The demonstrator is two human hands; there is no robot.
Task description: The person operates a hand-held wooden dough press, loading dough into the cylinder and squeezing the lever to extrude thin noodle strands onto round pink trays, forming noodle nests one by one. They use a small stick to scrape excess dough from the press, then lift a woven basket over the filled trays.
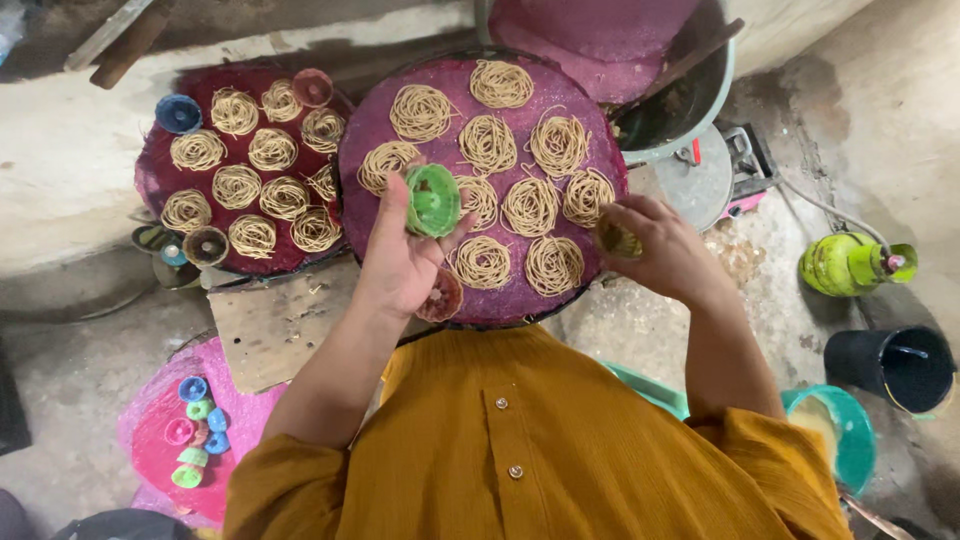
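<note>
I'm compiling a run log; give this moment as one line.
left hand: holds green mould | right hand: pinches something small, unclear | under hands: purple tray of noodle nests

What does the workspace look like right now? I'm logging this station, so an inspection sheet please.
Surface: round purple tray in front of the person; dark red tray beside it.
Job's things: noodle nests laid in rows on both trays; green round mould.
Clutter: small coloured moulds on a pink tray, grey basin, green gas canister, black bucket.
Fingers: left hand holds the green mould; right hand pinches a small noodle clump.
Cables: pale hose to the canister.
Surroundings: worn concrete floor.
</note>
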